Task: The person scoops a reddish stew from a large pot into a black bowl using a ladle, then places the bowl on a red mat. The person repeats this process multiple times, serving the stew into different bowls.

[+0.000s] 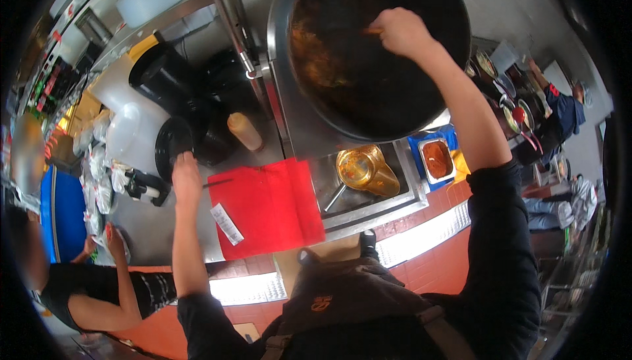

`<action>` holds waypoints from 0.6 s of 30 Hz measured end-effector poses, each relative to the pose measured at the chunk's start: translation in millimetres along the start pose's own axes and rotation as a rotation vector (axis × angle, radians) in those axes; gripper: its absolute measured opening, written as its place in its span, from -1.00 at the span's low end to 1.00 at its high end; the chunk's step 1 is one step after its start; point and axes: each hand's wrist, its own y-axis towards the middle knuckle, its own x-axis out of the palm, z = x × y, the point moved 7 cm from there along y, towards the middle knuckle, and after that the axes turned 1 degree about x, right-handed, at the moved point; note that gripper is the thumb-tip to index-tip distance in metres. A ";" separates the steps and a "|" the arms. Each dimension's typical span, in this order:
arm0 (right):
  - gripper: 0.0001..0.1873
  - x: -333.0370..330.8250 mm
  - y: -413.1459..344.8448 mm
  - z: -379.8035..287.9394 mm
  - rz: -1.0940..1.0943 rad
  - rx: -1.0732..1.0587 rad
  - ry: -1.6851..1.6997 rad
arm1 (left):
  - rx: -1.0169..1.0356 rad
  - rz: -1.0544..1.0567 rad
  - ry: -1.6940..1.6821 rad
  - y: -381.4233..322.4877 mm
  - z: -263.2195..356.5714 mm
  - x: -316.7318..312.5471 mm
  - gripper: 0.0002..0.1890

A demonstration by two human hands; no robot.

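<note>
My right hand (402, 34) is closed around an orange utensil handle (373, 30) over a large black wok (380, 93); reddish-brown food shows blurred at the wok's left side. At the left, my left hand (187, 170) touches the rim of a black bowl (174, 142) on the steel counter, its fingers drawn together. A red cloth (266, 212) lies below and between the hands, with a printed paper slip (227, 224) on it. A squeeze bottle (244, 131) stands above the cloth. Below the wok, a ladle (355, 167) rests in an oily metal container.
A metal tray of reddish-brown seasoning (437, 160) sits right of the container. Tall black containers (160, 76) and tied plastic bags (101, 182) occupy the left counter. A steel pipe (229, 19) stands beside the wok. A co-worker (94, 286) works at lower left; others are at far right.
</note>
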 end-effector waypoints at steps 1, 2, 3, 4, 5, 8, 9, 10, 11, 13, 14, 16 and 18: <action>-0.62 -2.2 -4.8 -10.0 -0.005 -0.043 -0.022 | -0.049 -0.071 0.013 26.8 -18.8 10.3 -0.81; -0.61 -2.1 -7.4 -12.1 -0.074 0.026 -0.189 | 0.011 -0.114 0.029 41.4 -29.6 16.2 -0.75; -0.59 3.4 -10.3 -11.9 -0.219 0.037 -0.285 | 0.043 -0.170 0.042 53.1 -39.6 22.3 -0.69; -0.60 -6.9 -11.0 -2.2 -0.123 0.153 -0.326 | 0.017 -0.276 0.077 68.6 -46.4 34.9 -0.62; -0.60 -12.4 -11.6 9.5 -0.089 0.273 -0.349 | 0.079 -0.152 0.069 87.1 -40.4 32.0 -0.58; -0.58 -32.3 -10.3 29.4 0.183 0.374 -0.265 | 0.108 -0.005 0.115 136.3 -21.4 36.0 -0.51; -0.58 -37.7 -9.2 30.9 0.269 0.389 -0.262 | 0.159 -0.021 0.103 159.8 -8.8 47.8 -0.51; -0.65 -25.5 -6.8 33.6 0.135 0.368 -0.149 | 0.240 0.011 0.081 176.9 5.6 60.9 -0.51; -0.73 -22.7 -3.9 29.8 0.136 0.328 -0.084 | 0.350 0.099 0.046 196.2 21.2 73.0 -0.51; -0.75 -0.6 -3.8 10.9 -0.054 0.193 -0.008 | 0.278 -0.114 0.057 234.2 28.7 129.3 -0.54; -0.75 4.0 -7.7 1.5 -0.090 0.205 -0.113 | 0.233 -0.241 0.082 241.9 24.4 154.6 -0.56; -0.76 1.0 -13.1 -10.9 -0.084 0.209 -0.213 | 0.293 -0.283 0.158 253.9 20.6 182.2 -0.62; -0.76 -13.3 -16.2 -6.4 0.012 0.346 -0.307 | 0.335 -0.322 0.211 259.5 13.2 199.1 -0.68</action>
